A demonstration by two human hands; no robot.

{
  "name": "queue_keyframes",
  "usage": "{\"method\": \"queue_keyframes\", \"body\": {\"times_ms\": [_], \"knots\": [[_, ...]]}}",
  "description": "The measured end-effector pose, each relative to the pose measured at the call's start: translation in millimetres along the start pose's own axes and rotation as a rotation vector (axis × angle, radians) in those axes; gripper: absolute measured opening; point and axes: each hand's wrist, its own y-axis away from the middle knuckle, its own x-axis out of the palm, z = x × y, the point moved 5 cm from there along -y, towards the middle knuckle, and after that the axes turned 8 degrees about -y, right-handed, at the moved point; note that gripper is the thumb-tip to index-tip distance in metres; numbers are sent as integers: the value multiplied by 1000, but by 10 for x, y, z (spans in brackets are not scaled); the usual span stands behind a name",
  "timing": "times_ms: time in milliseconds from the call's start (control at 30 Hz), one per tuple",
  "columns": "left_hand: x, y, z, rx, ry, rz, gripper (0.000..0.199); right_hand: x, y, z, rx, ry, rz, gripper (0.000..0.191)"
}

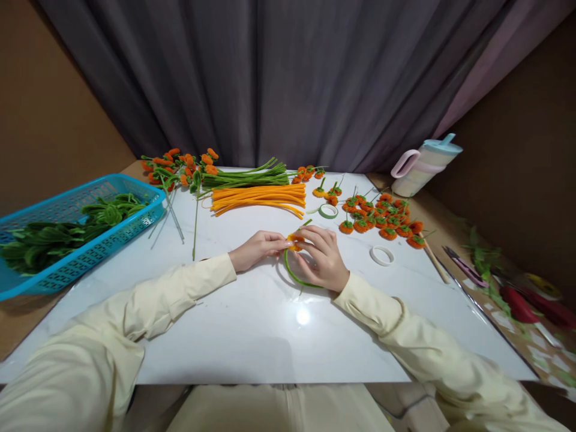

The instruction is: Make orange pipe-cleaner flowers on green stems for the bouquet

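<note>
Over the middle of the white-topped desk (216, 342), both hands meet at a small yellow-orange chenille flower head (294, 242), held up near the desk's centre. The left hand (258, 249) comes in from the side, its grip clamped on the flower head between thumb and fingers. The right hand (321, 258) curls over from the other side, fingertips touching the flower head's right edge; whether that grip pinches it, I cannot tell. A green chenille stem (291, 273) bows down below the flower head and runs under the right hand.

Just beyond the hands lies a bundle of orange chenille stems (258, 197), with a bundle of green chenille stems (252, 176) behind it. To the right is a roll of green tape (328, 211), then a crowd of finished orange flower heads (382, 215) with green centres, and a white ring (382, 256) nearer the person. More orange flowers (175, 165) are piled at the far left.

A blue basket (103, 246) of green leaves (114, 210) stands at the left edge. At the far right corner is a tumbler (425, 168) with a pink handle and blue lid.
</note>
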Motion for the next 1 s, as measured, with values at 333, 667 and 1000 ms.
{"method": "queue_keyframes", "body": {"times_ms": [333,667,1000], "knots": [[-4,5,7,10,-13,-1,26,-17,-8,-7,14,14,-14,16],[1,5,-8,9,-15,-6,26,-22,-12,2,1,20,-21,17],[2,-1,1,5,-16,-5,25,-21,-9,-2,2,3,-16,18]]}}
